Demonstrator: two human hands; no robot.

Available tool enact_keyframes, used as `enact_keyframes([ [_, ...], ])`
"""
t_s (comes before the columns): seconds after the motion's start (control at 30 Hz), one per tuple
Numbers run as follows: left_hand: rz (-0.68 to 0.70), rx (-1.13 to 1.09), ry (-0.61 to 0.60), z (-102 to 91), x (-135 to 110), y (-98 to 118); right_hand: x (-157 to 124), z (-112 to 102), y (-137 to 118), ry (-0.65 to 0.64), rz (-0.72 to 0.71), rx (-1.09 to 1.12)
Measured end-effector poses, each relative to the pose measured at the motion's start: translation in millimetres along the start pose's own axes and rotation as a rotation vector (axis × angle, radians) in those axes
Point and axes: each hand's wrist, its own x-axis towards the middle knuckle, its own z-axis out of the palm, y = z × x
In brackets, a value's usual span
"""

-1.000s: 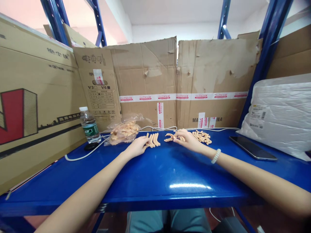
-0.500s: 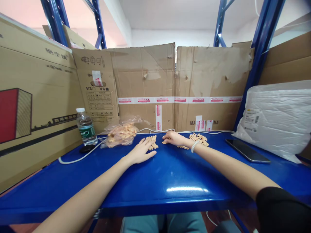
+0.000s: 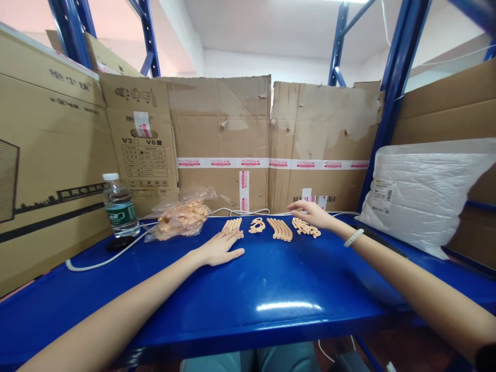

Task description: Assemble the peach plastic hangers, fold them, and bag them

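My left hand lies flat, fingers stretched out, its fingertips over the near end of a row of slim wooden strips. To the right of it is a small cluster of curved wooden pieces, then a neat row of curved wooden strips lying side by side. My right hand is raised just above a loose pile of curved wooden pieces, fingers extended and apart, with nothing seen in them. A pale bead bracelet is on the right wrist.
A clear plastic bag of wooden pieces and a water bottle stand at the left. White cable runs along the blue shelf. A phone, partly behind the right arm, and a white wrapped package are at the right. Cardboard closes the back.
My right hand has lifted from the small cluster and moved right over the loose pile, its fingers opening. My left hand stays on its strips. The view has shifted slightly to the right.
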Motion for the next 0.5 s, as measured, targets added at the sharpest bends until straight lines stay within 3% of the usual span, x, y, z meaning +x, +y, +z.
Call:
enact_keyframes([
  [0.1,-0.027,-0.007,-0.023,-1.4,4.4,-4.7,-4.5,6.1,3.1,-0.022,0.013,-0.04],
  [0.2,-0.047,-0.017,-0.006,-2.5,4.7,-4.8,-10.8,30.1,-10.7,-0.074,-0.008,-0.101],
  [0.37,-0.076,-0.007,-0.045,-4.5,2.5,0.8,-25.1,75.9,-45.3,-0.339,-0.023,-0.165],
  [0.5,-0.073,-0.002,-0.05,-5.9,1.8,2.9,-24.4,88.9,-49.4,-0.414,0.072,-0.172],
])
